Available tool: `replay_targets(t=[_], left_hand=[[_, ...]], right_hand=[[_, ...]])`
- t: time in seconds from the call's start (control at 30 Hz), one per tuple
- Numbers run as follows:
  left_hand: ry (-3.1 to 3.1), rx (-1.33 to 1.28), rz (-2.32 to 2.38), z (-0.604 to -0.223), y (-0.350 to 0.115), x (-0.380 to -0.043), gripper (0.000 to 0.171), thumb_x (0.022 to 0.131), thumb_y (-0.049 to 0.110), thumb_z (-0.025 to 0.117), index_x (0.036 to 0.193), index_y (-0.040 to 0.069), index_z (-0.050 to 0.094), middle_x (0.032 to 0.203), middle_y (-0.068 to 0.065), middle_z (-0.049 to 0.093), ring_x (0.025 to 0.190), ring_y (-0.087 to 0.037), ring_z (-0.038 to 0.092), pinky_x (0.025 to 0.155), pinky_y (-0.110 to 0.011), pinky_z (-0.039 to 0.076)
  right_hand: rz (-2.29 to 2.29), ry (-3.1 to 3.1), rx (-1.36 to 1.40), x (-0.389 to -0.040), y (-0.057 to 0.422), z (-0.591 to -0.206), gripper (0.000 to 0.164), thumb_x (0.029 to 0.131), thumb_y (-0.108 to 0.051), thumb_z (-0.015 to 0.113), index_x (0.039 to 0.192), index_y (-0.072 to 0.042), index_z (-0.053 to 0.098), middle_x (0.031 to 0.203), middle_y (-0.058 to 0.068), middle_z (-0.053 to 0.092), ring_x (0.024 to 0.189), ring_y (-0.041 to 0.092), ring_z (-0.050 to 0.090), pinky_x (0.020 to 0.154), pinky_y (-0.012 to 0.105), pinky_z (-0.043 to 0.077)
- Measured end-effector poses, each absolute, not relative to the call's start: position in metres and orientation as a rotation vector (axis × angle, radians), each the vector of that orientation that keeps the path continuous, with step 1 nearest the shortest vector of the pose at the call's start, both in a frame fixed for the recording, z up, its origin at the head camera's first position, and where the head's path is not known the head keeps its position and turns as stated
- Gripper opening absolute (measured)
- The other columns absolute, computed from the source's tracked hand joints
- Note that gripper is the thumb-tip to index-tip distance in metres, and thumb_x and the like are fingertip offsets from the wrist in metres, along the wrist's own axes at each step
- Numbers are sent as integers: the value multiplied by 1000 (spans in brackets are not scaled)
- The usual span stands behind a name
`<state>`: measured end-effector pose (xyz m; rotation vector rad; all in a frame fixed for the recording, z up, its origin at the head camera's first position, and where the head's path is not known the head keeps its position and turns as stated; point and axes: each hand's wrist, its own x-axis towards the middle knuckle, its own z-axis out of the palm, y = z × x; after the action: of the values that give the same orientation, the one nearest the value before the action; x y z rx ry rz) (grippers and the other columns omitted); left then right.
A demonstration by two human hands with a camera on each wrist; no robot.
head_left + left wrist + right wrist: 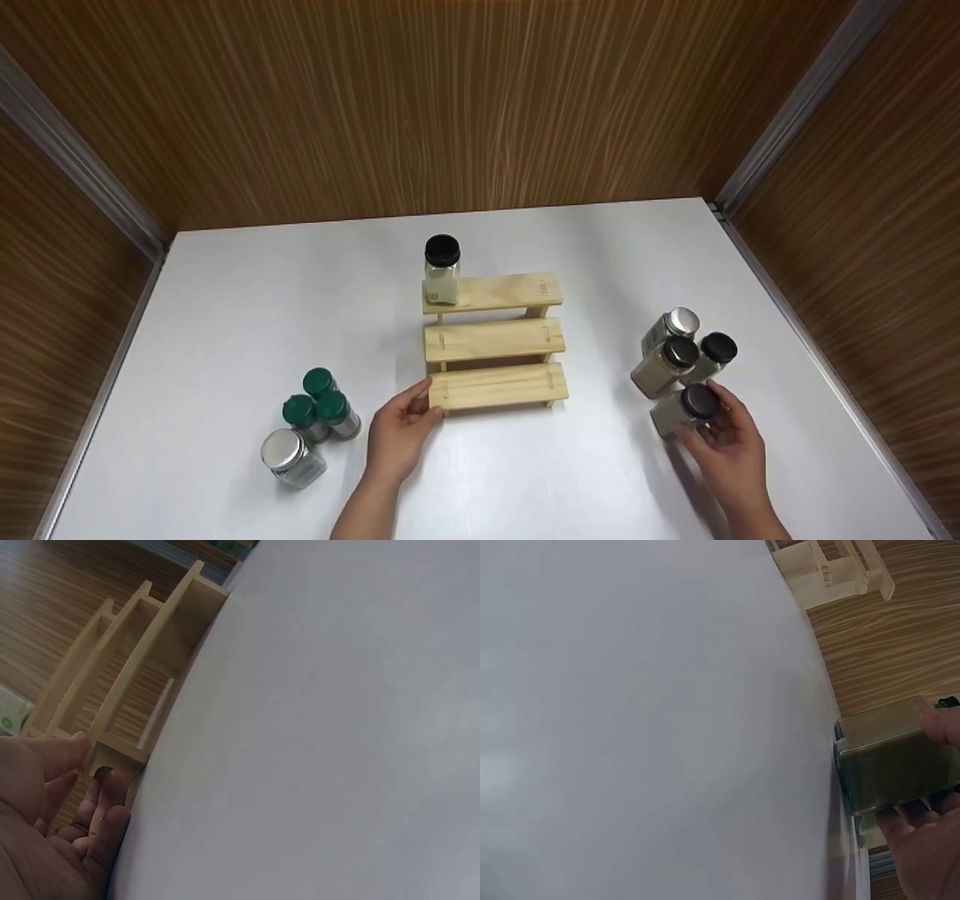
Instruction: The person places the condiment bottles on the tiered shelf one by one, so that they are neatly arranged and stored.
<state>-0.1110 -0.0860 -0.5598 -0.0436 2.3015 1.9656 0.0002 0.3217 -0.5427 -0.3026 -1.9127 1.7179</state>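
A three-step wooden spice rack [496, 339] stands in the middle of the table. My left hand [401, 433] pinches the left end of its lowest step, the thumb at the front edge; in the left wrist view the fingers [111, 791] touch the rack's side piece. On the right, my right hand [726, 450] grips a square glass spice jar [670, 414] with a black lid, filled with brownish powder. The right wrist view shows this jar [889, 765] between thumb and fingers, its base at the table. A black-lidded jar [442, 281] of pale powder stands on the top step's left end.
Beside the right hand stand a silver-lidded jar [679, 324] and two black-lidded jars, a brown one [660, 371] and another [712, 358] behind it. Left of the rack are several green-capped shakers [341, 416] and a silver-lidded jar [294, 459]. Wood-grain panels [450, 112] border the white table [525, 480].
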Motion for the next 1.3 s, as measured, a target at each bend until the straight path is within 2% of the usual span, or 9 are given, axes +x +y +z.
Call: replay_targets(t=[0.13,0.4,0.63,1.03,1.3], left_hand=[[2310,-38,1961,-559,-86,-111,49,92,1,80,139,-1,67,102,-13,72,90,-18,66,76,-22,57],[2250,-33,2009,-560,-86,-110,51,92,-2,79,141,-3,64,101,-14,72,88,-20,69,75,-23,57],[2275,-51,1990,-560,-86,-111,50,91,-2,80,139,-2,66,101,-14,71,87,-18,67,75,-22,57],[2289,-47,1977,-560,-87,-111,50,91,0,80,139,-1,67,101,-13,71,88,-19,68,75,-23,58],[2304,-46,1962,-559,-86,-111,49,91,0,80,139,-1,67,101,-12,71,88,-19,68,75,-23,58]], right_hand=[[1717,-1899,-320,1,319,-542,81,71,41,64,145,11,52,121,-7,72,110,4,68,93,18,54],[1745,-1897,-226,0,310,-542,80,67,42,64,141,18,48,121,-2,72,108,8,69,88,22,59],[1751,-1936,-147,-7,296,-537,78,66,42,64,139,19,48,120,-2,73,108,8,70,86,23,59],[1810,-1932,82,-32,274,-516,80,68,40,67,142,16,48,127,-4,73,116,9,69,92,23,58],[1748,-1989,152,-55,257,-501,76,71,35,70,141,16,48,125,-9,73,114,8,69,87,21,58]])
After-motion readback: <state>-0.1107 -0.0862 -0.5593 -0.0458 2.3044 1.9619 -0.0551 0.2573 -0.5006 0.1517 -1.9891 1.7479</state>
